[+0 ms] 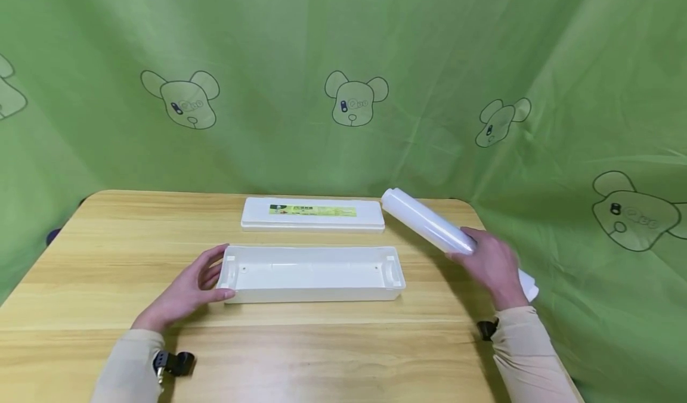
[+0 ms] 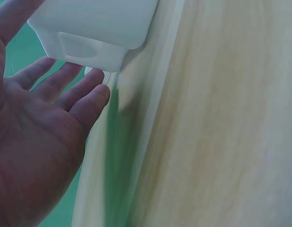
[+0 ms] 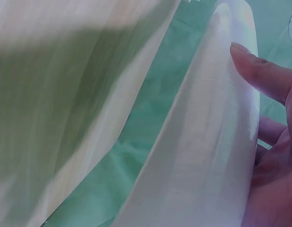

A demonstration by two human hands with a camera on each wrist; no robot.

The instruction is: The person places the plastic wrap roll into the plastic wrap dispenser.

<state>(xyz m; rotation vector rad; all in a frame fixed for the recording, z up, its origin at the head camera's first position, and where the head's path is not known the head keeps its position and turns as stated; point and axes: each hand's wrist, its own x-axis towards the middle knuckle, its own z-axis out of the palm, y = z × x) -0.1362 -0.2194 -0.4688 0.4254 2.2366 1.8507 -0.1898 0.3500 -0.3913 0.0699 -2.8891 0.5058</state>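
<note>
The left hand (image 1: 179, 293) holds the left end of a long, open-topped box (image 1: 313, 295), the thumb on its near corner and the fingers spread around the far side; the right hand (image 1: 494, 266) grips a roll of film (image 1: 424, 218), its thumb on one side and its fingers curled beneath. The roll is a slim, glossy, milky-white cylinder, held aslant over the right of the table (image 1: 322, 355); the box is smooth white plastic, trough-shaped, with a thin rim and a curved notch at each end. Just behind it lies a flat white cover (image 1: 311, 220) bearing a yellow-green label (image 1: 322, 211); the tabletop has pale, banded wood grain, and beyond hangs a creased green cloth (image 1: 268, 45) printed with outlined bear heads.

The right hand hides a stretch of the roll; the left fingertips are partly lost behind the box in the head view; the label's print is too small to read; the left wrist view cuts off the thumb and most of the box, and the right wrist view crops the roll at both ends.
</note>
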